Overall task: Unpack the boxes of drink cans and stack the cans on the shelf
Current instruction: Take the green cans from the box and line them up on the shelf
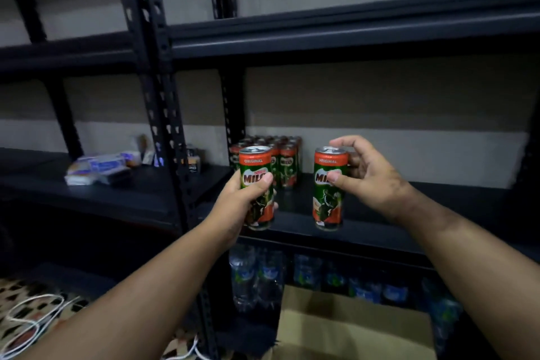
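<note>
Two cans are held upright over the shelf (365, 222) front edge: the left hand (238, 204) grips the left can (257, 187), the right hand (365, 175) pinches the right can (328, 188). Behind them, stacked cans (287, 164) stand blurred, count unclear. Below the shelf, a box (350, 327) is cut off.

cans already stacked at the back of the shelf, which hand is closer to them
Left. The left hand, gripping a can, is right in front of the stacked cans. The right hand, holding another can, is off to their right, apart from them.
</note>
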